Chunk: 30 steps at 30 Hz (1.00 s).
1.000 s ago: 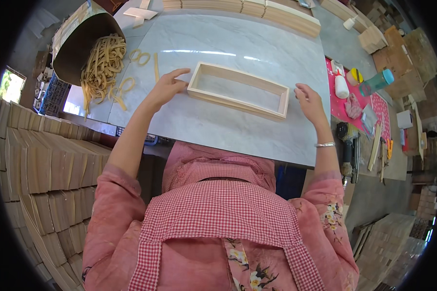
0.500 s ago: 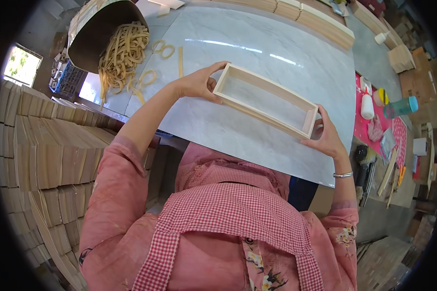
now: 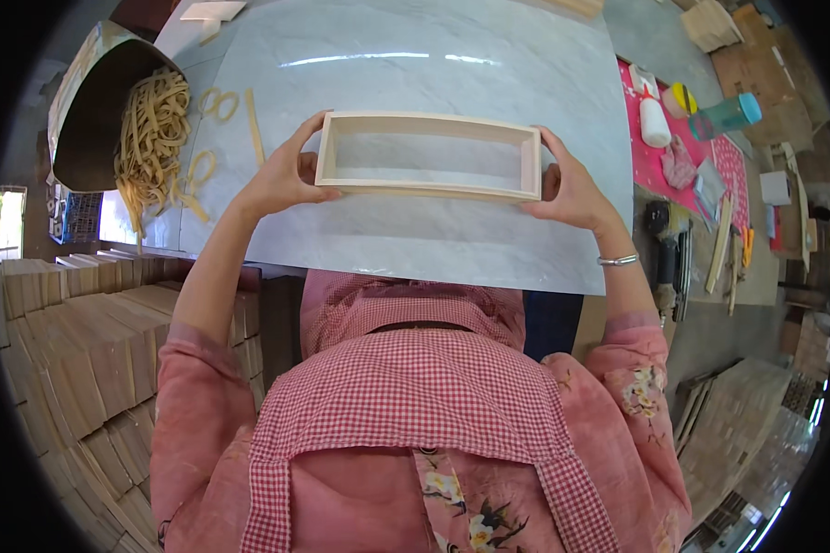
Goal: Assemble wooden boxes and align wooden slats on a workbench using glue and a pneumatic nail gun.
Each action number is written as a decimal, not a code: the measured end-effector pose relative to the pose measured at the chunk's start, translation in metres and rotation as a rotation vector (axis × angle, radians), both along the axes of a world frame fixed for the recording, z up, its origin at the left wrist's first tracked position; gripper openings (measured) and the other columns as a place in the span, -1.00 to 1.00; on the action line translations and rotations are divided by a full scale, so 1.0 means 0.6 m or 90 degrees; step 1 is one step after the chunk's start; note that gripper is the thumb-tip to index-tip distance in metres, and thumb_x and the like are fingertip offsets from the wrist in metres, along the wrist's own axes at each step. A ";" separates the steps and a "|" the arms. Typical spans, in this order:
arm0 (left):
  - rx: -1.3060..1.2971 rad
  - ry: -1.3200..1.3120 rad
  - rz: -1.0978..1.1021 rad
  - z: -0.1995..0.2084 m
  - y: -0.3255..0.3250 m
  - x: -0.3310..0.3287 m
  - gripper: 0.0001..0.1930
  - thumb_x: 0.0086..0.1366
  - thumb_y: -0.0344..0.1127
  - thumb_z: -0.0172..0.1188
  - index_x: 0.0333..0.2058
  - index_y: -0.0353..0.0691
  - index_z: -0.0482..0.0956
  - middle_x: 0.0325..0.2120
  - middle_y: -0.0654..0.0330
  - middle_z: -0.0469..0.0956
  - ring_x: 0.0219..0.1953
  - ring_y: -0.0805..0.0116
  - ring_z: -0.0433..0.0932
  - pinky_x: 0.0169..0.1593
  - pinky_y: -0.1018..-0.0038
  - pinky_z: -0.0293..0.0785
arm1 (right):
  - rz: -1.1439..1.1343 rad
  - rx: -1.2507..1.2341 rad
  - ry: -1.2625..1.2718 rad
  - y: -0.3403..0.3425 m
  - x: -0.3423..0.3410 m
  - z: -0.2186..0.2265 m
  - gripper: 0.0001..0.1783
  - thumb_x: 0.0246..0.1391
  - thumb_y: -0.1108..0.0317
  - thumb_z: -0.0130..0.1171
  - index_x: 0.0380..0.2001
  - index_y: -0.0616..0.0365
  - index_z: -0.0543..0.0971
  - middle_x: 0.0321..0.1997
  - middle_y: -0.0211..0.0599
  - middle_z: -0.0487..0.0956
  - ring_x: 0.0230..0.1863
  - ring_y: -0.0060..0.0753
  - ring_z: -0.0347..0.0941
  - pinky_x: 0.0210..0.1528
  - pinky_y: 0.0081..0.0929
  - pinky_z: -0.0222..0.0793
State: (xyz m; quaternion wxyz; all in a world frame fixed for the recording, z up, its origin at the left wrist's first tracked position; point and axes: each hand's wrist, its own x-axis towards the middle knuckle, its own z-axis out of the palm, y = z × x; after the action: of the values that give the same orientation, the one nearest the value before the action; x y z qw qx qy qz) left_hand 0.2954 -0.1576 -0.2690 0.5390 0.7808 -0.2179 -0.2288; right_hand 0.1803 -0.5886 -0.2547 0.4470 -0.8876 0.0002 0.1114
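A long, narrow rectangular frame of pale wood (image 3: 424, 194) is held over the table between my two hands. Its middle is open, and the grey tabletop shows through. My left hand (image 3: 284, 177) grips the left short end, thumb along the near corner and fingers around the far one. The opposite short end is in my right hand (image 3: 572, 184), with its thumb near the front corner. Beyond my left hand lie several loose tan bands (image 3: 218, 104) and a straight tan strip (image 3: 254, 127). Both hands' inner fingers are partly hidden.
A tipped container (image 3: 85, 97) spills tan bands (image 3: 152, 129) at the table's left. Wooden pieces (image 3: 78, 355) are stacked below. On the right, a pink cloth (image 3: 638, 152) carries a white bottle (image 3: 654, 122) and a teal bottle (image 3: 729, 116). The marbled table (image 3: 433, 244) has its edge before me.
The frame slanted down to the right earlier; now it lies nearly level across the view. The whole view has turned and shifted too. Both hands keep their hold on the ends.
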 end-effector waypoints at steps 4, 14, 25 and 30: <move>0.101 -0.010 0.049 0.002 0.001 -0.017 0.11 -0.08 -0.44 0.54 0.45 -0.08 0.12 0.41 0.08 0.21 -0.09 0.22 0.53 0.02 0.38 0.50 | -0.005 -0.073 -0.160 0.004 -0.015 -0.029 -0.11 -0.12 0.44 0.41 0.35 0.22 0.32 -0.15 -0.21 0.64 -0.45 -0.46 0.50 -0.37 -0.58 0.46; 0.288 -0.687 -0.115 0.097 -0.213 -0.073 -0.12 0.08 0.19 0.39 0.38 0.17 0.32 0.49 0.15 0.05 0.48 -0.03 0.08 0.40 -0.09 0.05 | -0.279 0.153 0.150 0.018 -0.028 0.009 -0.79 0.29 0.38 0.04 -0.24 0.30 0.60 -0.43 -0.36 0.60 -0.54 -0.60 0.40 -0.48 -0.71 0.32; 0.365 -0.693 -0.212 0.016 -0.371 -0.072 -0.27 0.21 0.35 0.20 0.34 0.38 0.34 0.49 0.24 0.05 0.47 -0.07 0.06 0.39 -0.34 0.00 | -0.095 -0.194 -0.026 0.005 -0.022 -0.033 -0.82 0.06 0.28 0.17 -0.45 0.17 0.60 -0.52 -0.32 0.62 -0.53 -0.36 0.49 -0.45 -0.41 0.39; 0.362 -0.685 -0.226 0.020 -0.374 -0.071 -0.30 0.24 0.36 0.15 0.33 0.39 0.34 0.48 0.22 0.07 0.45 -0.08 0.08 0.37 -0.38 -0.01 | -0.167 -0.180 -0.047 0.002 -0.026 -0.041 -0.86 -0.03 0.30 0.18 -0.46 0.12 0.64 -0.50 -0.30 0.65 -0.53 -0.21 0.48 -0.42 -0.30 0.39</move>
State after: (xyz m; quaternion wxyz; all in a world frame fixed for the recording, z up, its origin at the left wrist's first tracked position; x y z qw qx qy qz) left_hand 0.2527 -0.3821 -0.2568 0.0792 0.8510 -0.5156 0.0609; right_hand 0.1647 -0.5874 -0.2791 0.3280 -0.9375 0.1149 0.0186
